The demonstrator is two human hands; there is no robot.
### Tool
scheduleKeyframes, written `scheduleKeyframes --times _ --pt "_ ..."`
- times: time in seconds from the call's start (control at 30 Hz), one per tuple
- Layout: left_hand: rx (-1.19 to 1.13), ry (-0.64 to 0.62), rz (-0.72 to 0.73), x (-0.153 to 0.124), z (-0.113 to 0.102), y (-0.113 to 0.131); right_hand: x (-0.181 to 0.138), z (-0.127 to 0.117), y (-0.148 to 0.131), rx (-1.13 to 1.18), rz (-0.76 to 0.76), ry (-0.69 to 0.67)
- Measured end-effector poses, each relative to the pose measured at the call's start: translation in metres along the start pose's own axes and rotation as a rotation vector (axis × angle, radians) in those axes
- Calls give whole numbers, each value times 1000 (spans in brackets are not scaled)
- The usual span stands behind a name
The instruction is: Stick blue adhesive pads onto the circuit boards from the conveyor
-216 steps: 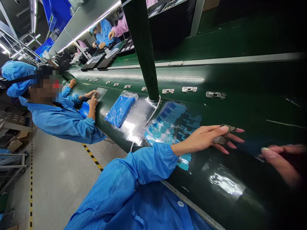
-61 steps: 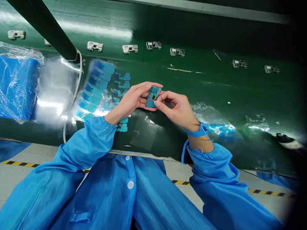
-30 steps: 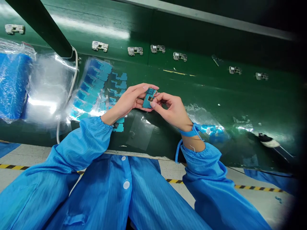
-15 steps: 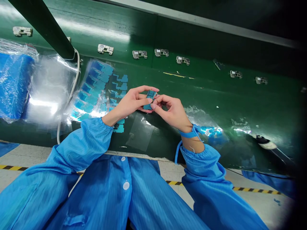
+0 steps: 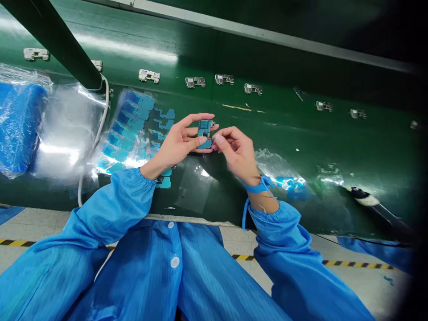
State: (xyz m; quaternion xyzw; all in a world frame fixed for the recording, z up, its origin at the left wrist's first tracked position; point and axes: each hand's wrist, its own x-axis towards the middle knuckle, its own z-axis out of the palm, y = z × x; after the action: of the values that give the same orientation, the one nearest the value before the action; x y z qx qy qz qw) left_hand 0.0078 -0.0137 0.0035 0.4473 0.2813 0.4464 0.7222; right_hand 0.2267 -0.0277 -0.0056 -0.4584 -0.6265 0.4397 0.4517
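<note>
A small blue-green circuit board (image 5: 204, 128) is held up above the bench between the thumb and fingers of my left hand (image 5: 180, 139). Its notched middle and small metal parts face me. Close by its right edge, my right hand (image 5: 236, 149) has thumb and forefinger pinched together; whatever may be between those fingertips is too small to make out. A blue wrist strap (image 5: 257, 187) circles my right wrist. Below both hands lies a clear plastic sheet (image 5: 194, 189). Blue cut-out films (image 5: 163, 125) lie left of my left hand.
Several metal-shielded boards (image 5: 224, 79) form a row along the far part of the green bench (image 5: 187, 53). At left are a blue plastic-wrapped pack (image 5: 20, 125), clear bags (image 5: 68, 133), a white cable (image 5: 104, 111) and a dark post (image 5: 60, 40). A black-and-white tool (image 5: 364, 196) lies right.
My right fingertips have come slightly away from the board's face to its right edge, so more of the board shows. My left hand still holds it. The view has shifted a little.
</note>
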Motion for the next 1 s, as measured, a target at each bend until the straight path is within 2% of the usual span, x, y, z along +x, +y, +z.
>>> scheduleKeyframes --times 0.07,0.17,0.27,0.33,0.43,0.53,0.63,0.7,0.77,0.83,0.93,1.0 --pt "-9 24 18 0 2 0 0 3 2 -26 -38 -45" --pt "-26 78 7 -1 6 -3 1 7 4 -81 -102 -42" --pt "-12 190 -48 -1 9 -8 0 10 5 -97 -129 -77" --pt "-25 256 -80 -1 11 -11 -1 12 6 -117 -100 -104" --pt "-66 288 -72 2 11 -13 10 10 5 -157 -17 -121" --pt "-49 358 -11 6 6 -14 53 4 5 -177 39 -126" --pt "16 487 68 8 -1 -15 128 1 8 -230 79 -83" --pt "63 524 103 9 -4 -15 184 7 11 -324 100 -63" --pt "102 533 128 9 -6 -14 231 24 14 -461 95 -37" --pt "131 544 165 11 -7 -14 263 53 17 -579 63 -62" --pt "147 559 216 13 -11 -12 283 102 23 -671 19 -228" --pt "134 573 234 15 -16 -10 290 126 27 -732 -11 -324"
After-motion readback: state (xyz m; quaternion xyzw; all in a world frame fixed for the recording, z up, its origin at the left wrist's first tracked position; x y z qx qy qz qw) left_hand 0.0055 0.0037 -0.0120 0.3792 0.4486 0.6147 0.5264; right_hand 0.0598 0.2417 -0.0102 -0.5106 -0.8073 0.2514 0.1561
